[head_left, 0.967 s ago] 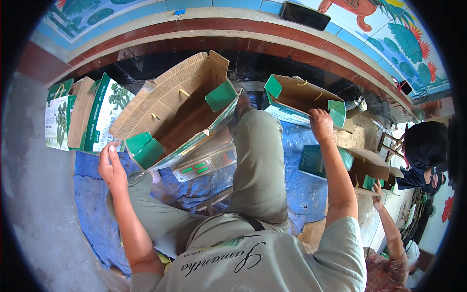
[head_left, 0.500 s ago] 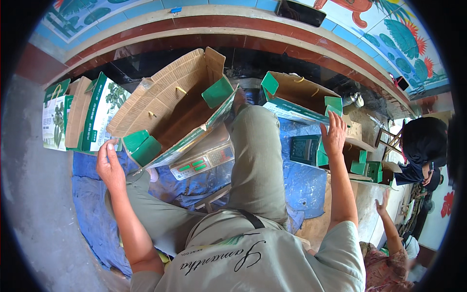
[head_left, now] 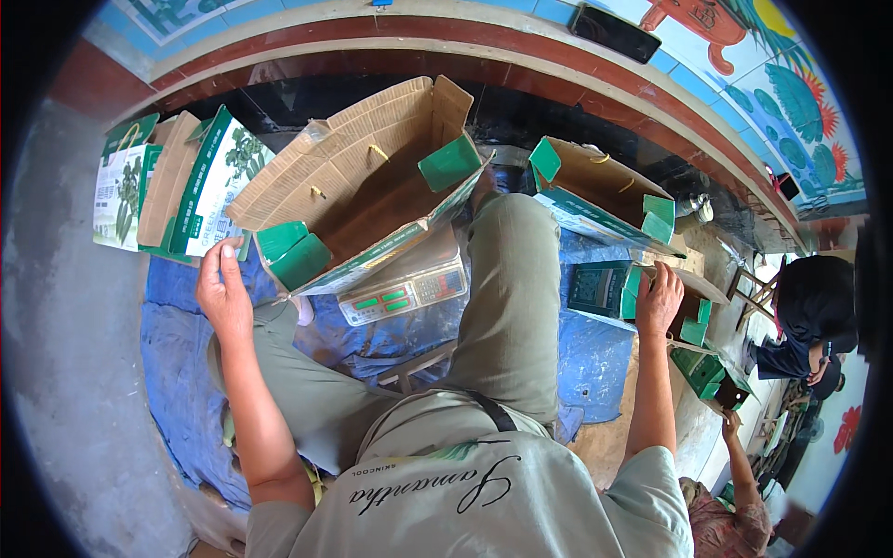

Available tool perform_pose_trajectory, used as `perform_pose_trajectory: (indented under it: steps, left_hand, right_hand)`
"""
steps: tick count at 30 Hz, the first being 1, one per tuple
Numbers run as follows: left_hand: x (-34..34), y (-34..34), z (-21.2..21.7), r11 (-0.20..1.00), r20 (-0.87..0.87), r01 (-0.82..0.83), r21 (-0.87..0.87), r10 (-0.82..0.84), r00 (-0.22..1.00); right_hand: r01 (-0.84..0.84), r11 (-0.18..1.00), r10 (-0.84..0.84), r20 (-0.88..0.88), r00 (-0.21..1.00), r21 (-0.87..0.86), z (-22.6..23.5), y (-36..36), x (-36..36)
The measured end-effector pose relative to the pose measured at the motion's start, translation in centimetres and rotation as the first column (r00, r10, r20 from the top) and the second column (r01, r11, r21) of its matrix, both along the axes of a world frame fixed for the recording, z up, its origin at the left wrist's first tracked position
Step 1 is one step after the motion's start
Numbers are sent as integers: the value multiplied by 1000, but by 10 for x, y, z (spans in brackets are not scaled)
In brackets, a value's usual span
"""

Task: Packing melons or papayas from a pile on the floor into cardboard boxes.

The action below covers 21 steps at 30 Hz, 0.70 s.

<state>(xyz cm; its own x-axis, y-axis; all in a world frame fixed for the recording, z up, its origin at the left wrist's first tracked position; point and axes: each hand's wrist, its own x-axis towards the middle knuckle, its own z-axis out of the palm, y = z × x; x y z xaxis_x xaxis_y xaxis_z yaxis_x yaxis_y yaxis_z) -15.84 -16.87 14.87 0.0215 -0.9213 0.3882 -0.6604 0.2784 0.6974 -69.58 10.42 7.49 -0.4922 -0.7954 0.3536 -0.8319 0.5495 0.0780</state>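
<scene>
The left hand lay with fingers loosely spread, grasping nothing, just beside the green corner flap of the big open brown cardboard box resting over a digital scale. The right hand, fingers likewise spread, rested on a flat green-printed carton lying on the blue tarpaulin.

One head-worn fisheye view, looking steeply down over the wearer's own body.

The camera sits above the chest and faces down and forward, so the forearms enter from the lower edge and the left hand and right hand lie close, mid-frame. Between them the open cardboard box fills the centre. Straight edges bow toward the dark round rim. There is no second view to overlap.
</scene>
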Motion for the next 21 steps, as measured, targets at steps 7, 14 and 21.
perform_pose_trajectory:
  steps: [7, 14, 21]
  left_hand:
    - [-2, 2, 5, 1000, -25, 6, 14, -5, 1000]
    - [-3, 3, 4, 1000, -15, 18, 7, -18, 1000]
    - [-3, 6, 6, 1000, -6, 12, 15, -11, 1000]
  right_hand:
    - [164, 985, -167, -69, 984, -49, 12, 37, -20]
    - [173, 984, -175, -234, 956, -31, 29, 50, -4]
    - [637, 770, -604, -371, 706, -41, 41, 135, -55]
